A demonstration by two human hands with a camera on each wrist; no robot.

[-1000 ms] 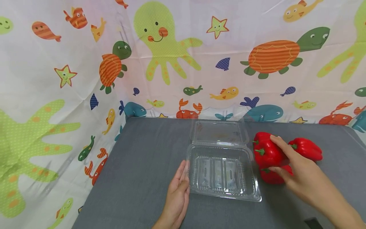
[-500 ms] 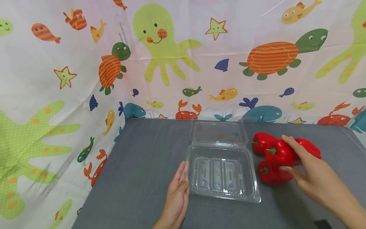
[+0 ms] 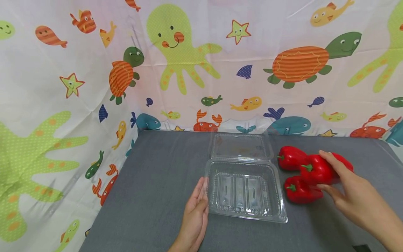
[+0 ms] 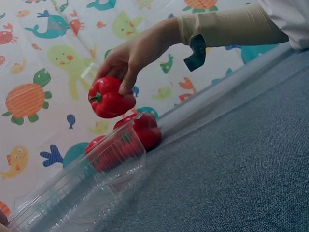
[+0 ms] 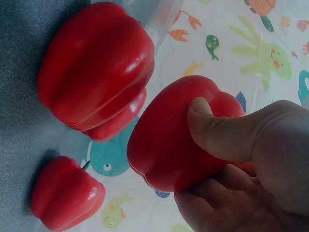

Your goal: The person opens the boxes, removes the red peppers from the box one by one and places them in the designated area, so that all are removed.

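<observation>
My right hand [image 3: 355, 192] grips a red bell pepper [image 3: 316, 169] with a green stem, thumb on one side and fingers on the other. In the left wrist view this bell pepper [image 4: 112, 98] hangs clear of the others. Three more red bell peppers lie on the table: one behind left [image 3: 291, 158], one in front [image 3: 302, 190], and one at the right [image 3: 344, 162], partly hidden by the hand. My left hand [image 3: 193, 213] rests with extended fingers against the left side of a clear plastic clamshell container [image 3: 280, 206]. The container holds nothing, and its lid [image 3: 242, 146] lies folded back.
A grey cloth-covered table [image 3: 157, 182] bears everything. Behind it and along the left hangs a white curtain [image 3: 201, 78] printed with sea animals. A dark strap end [image 3: 362, 248] shows below the right wrist.
My right hand has drawn its bell pepper to the right, away from the container, uncovering the one behind and the one in front. My left hand and the container have stayed in place.
</observation>
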